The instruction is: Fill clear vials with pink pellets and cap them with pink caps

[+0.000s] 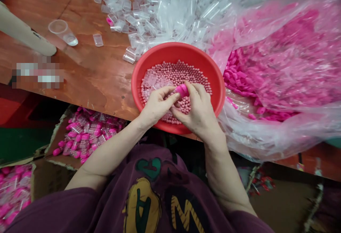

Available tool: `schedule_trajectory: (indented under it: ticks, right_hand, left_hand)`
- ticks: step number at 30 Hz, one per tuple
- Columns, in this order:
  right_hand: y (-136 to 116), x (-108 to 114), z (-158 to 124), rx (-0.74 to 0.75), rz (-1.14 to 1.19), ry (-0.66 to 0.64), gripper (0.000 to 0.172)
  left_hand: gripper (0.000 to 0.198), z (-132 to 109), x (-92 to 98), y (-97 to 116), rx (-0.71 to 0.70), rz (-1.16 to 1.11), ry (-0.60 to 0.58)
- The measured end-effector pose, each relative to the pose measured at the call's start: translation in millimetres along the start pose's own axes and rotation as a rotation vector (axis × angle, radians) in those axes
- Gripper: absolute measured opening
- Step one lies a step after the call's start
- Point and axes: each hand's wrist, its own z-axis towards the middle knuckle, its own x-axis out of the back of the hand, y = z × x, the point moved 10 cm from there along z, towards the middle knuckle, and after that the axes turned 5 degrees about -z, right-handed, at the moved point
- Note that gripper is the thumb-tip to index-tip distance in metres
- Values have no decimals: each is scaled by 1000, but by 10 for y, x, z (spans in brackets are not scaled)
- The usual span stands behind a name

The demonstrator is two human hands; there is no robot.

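Above a red basin (137, 94), my two hands meet around a small bottle with a bright pink cap (182, 90). My left hand (158, 105) pinches it from the left between thumb and fingers. From the other side, the curled fingers of my right hand (198, 110) close on the pink cap. The bottle's body is mostly hidden by my fingers. Pink beads (183, 70) cover the basin's bottom, and a heap of small clear plastic pieces (153, 80) lies among them at the left.
Clear plastic tubes (135, 16) are piled behind the basin. At the right, a plastic bag (255, 137) holds many pink parts (237, 73). A clear cup (62, 32) lies on the wooden table (106, 73). Below the edge, a cardboard box (57, 133) contains filled pink-capped bottles (85, 133).
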Motion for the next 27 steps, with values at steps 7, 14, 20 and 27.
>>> schedule_trajectory:
  ticks: [7, 14, 20, 27]
  right_hand:
    - [-41, -183, -44, 5, -175, 148, 70]
    - [-59, -250, -9, 70, -135, 164, 61]
    - [-28, -381, 6, 45, -183, 80, 56]
    - [44, -519, 145, 3, -31, -41, 69]
  left_hand:
    - [19, -17, 1, 31, -43, 50, 15]
    - [8, -21, 50, -12, 19, 41, 86]
    - [1, -5, 142, -48, 37, 63, 142]
    - [18, 73, 125, -8, -59, 79, 186]
